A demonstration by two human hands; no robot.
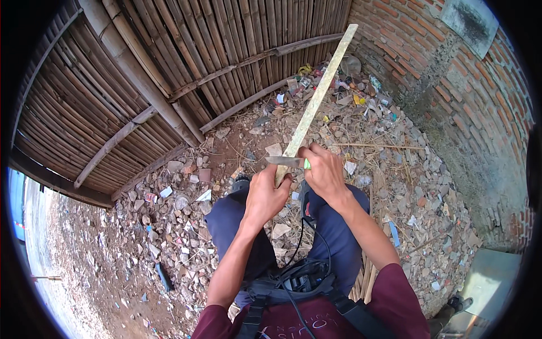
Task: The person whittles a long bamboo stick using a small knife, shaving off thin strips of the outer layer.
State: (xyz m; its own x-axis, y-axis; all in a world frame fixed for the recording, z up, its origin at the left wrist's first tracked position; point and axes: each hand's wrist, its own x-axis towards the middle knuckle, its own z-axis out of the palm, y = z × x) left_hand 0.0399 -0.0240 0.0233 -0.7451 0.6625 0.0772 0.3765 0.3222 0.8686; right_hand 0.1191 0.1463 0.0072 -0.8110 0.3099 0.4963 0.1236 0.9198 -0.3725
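Observation:
A long, pale flat strip, bamboo by its look point(318, 100), slants up and away between my knees toward the far corner. My left hand point(266, 192) is closed around its near end. In my right hand point(323, 172) is a knife point(284, 161) with a green handle, gripped in closed fingers. The blade lies crosswise over the strip, just beyond my left hand, its tip pointing left. Most of the handle is hidden inside my right fist.
A bamboo-slat wall point(214, 39) rises at the far left. On the right stands a brick wall point(474, 107) with a grey plastered base. Stones and litter point(186, 226) cover the ground. A dark bottle-like object point(164, 277) lies at left, and a grey slab point(490, 282) at lower right.

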